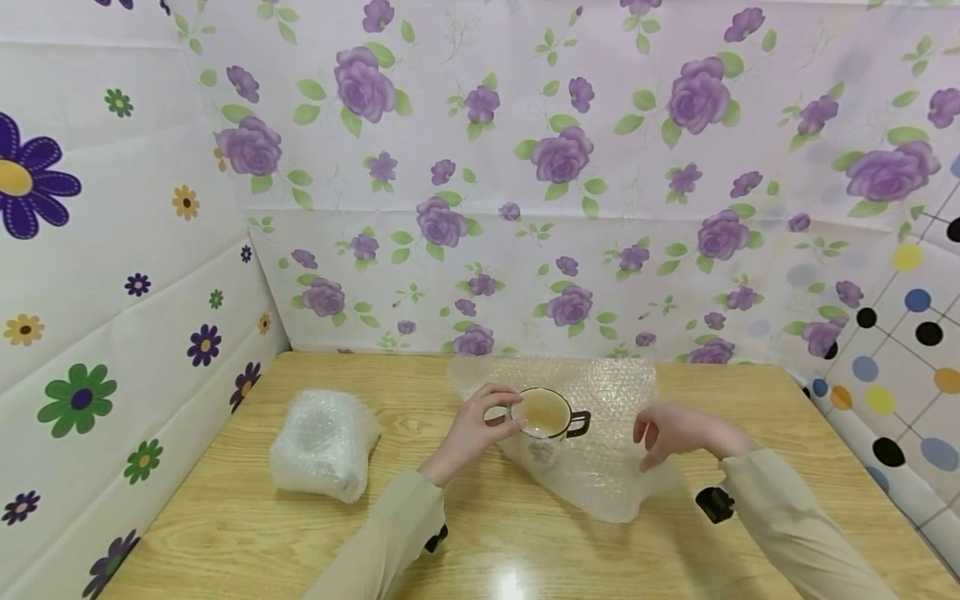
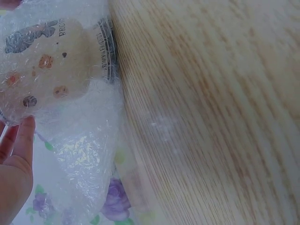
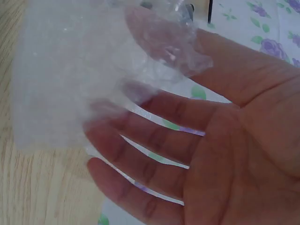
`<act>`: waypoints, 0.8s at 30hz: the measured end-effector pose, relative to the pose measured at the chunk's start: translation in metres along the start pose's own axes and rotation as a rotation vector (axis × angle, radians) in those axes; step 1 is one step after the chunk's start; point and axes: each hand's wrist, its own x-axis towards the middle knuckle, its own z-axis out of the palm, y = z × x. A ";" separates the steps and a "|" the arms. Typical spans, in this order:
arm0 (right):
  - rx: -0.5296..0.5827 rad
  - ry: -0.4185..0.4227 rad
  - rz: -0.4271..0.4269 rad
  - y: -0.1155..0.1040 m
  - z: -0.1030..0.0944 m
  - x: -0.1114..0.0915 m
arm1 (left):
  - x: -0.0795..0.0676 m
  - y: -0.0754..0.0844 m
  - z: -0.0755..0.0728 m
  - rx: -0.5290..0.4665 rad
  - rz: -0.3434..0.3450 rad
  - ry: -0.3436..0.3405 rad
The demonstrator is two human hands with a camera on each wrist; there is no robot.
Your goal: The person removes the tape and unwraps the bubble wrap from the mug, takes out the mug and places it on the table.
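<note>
A white enamel-look mug (image 1: pixel 545 412) with a dark rim and black handle stands on a sheet of bubble wrap (image 1: pixel 611 392), the handle toward the right. My left hand (image 1: pixel 482 421) grips the mug at its left side, thumb and fingers at the rim. Brown and dark prints on the mug (image 2: pixel 70 58) show through the wrap in the left wrist view. At the sheet's right edge is my right hand (image 1: pixel 675 429), its thumb and fingers spread apart. In the right wrist view, the wrap (image 3: pixel 70 79) covers the thumb tip and several fingertips.
A bundle wrapped in bubble wrap (image 1: pixel 322 450) sits on the left of the wooden table (image 1: pixel 225 517). Flowered cloth (image 1: pixel 510 208) hangs behind the table, with patterned cloth along both sides. Each wrist carries a small black device (image 1: pixel 715 505).
</note>
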 end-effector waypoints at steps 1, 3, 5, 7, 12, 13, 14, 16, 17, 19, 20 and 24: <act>0.000 -0.021 0.021 -0.001 0.000 -0.002 | 0.000 0.000 0.000 0.001 -0.001 -0.001; -0.001 -0.065 0.069 -0.003 0.000 -0.005 | 0.000 0.000 0.000 0.001 -0.001 -0.002; 0.007 -0.099 0.110 -0.004 -0.001 -0.008 | 0.000 0.000 0.000 0.001 -0.003 -0.005; 0.009 -0.116 0.122 -0.005 -0.001 -0.009 | 0.000 -0.001 0.000 0.002 0.001 -0.005; 0.048 -0.095 0.075 -0.004 -0.003 -0.008 | 0.000 -0.001 0.000 0.005 0.011 -0.004; 0.058 -0.089 0.063 -0.004 -0.003 -0.008 | 0.000 0.000 0.000 0.006 0.010 -0.005; 0.066 -0.084 0.053 -0.004 -0.004 -0.008 | 0.000 0.000 0.000 0.008 0.010 -0.007; 0.078 -0.072 0.043 -0.006 -0.007 -0.007 | 0.000 0.000 0.000 0.008 0.009 -0.008; 0.083 -0.066 0.034 -0.007 -0.008 -0.007 | 0.000 0.000 0.000 0.009 0.009 -0.007; 0.084 -0.051 0.019 -0.009 -0.010 -0.007 | 0.000 0.000 0.000 0.010 0.010 -0.007; 0.081 -0.041 0.007 -0.011 -0.012 -0.006 | 0.000 0.001 0.000 0.010 0.011 -0.007; 0.108 -0.007 -0.029 -0.018 -0.018 -0.004 | 0.000 0.001 0.000 0.012 0.009 -0.008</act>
